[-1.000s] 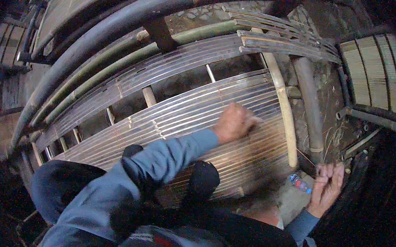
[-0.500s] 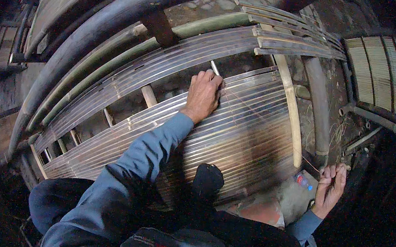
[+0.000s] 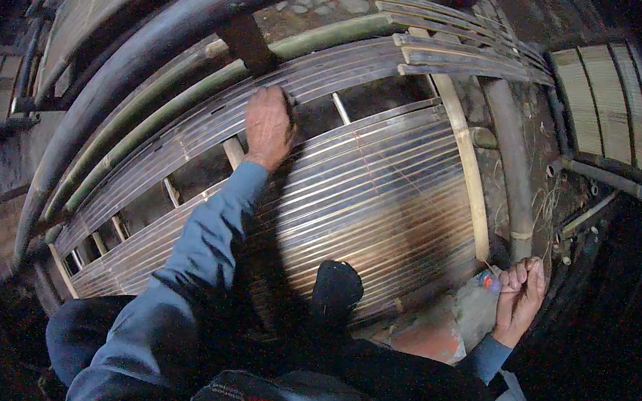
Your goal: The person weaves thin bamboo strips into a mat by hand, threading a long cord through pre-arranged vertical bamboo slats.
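Observation:
A panel of narrow bamboo slats (image 3: pixel 397 199) spreads in front of me, with a separate band of slats (image 3: pixel 341 61) beyond a gap. My left hand (image 3: pixel 268 129) is over that gap, its curled fingers at the far band; whether they grip anything is hidden. A thin reddish cord (image 3: pixel 368 166) lies across the panel's slats. At the right, beyond the panel's pale bamboo edge pole (image 3: pixel 464 156), my right hand (image 3: pixel 520 298) is raised with fingers pinched on the end of a thin cord (image 3: pixel 488 263). My dark-covered foot (image 3: pixel 337 290) rests on the panel.
Thick bamboo poles (image 3: pixel 131 54) curve along the far left side. Loose split bamboo strips (image 3: pixel 463 62) lie at the far right. A bottle with a red and blue label (image 3: pixel 488 281) sits beside my right hand. A slatted panel (image 3: pixel 608 100) stands at the right.
My left hand has moved left and away, from the panel's far edge to the far band of slats. My right hand has shifted slightly left, still pinching the cord.

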A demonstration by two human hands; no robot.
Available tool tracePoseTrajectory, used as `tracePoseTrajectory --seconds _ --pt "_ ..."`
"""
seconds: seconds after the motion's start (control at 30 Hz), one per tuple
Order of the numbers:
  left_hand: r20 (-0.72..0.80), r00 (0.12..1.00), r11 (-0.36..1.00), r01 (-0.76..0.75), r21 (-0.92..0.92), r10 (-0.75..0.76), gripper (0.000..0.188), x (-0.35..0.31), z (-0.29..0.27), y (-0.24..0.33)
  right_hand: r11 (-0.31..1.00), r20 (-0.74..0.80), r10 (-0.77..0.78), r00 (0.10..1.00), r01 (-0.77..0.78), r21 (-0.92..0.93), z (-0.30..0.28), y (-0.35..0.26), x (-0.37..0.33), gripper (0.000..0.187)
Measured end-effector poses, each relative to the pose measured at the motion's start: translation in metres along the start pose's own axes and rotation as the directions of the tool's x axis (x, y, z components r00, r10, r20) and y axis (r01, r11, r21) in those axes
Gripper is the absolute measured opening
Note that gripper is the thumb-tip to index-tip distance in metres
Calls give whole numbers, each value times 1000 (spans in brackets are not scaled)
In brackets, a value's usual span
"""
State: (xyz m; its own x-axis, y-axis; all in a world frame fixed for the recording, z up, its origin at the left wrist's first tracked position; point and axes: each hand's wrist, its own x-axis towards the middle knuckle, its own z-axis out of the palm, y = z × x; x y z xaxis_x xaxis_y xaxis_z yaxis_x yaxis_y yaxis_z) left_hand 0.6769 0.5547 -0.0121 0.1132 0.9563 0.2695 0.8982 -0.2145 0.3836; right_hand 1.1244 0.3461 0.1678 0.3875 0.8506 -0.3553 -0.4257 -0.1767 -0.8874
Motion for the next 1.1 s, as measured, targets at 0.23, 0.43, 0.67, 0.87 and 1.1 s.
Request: tracePoseTrajectory --seconds 0.23,0.43,0.67,0.87,1.1 --pt "96 991 957 -62 -284 93 23 -17 -9 55 991 -85 45 995 -55 -125 19 25 19 20" --pt "159 972 976 -148 -159 174 62 -86 16 119 976 -9 110 994 -110 -188 46 43 16 18" --pt "188 982 888 62 -455 28 24 -84 -15 133 978 -52 114 992 -121 -168 39 52 17 20" --pt "94 994 965 -28 -260 54 14 -21 4 76 956 16 153 988 -143 -254 54 75 27 19" --pt "214 947 970 -241 -21 240 16 -12 20 77 907 71 214 974 -172 -385 52 104 27 21"
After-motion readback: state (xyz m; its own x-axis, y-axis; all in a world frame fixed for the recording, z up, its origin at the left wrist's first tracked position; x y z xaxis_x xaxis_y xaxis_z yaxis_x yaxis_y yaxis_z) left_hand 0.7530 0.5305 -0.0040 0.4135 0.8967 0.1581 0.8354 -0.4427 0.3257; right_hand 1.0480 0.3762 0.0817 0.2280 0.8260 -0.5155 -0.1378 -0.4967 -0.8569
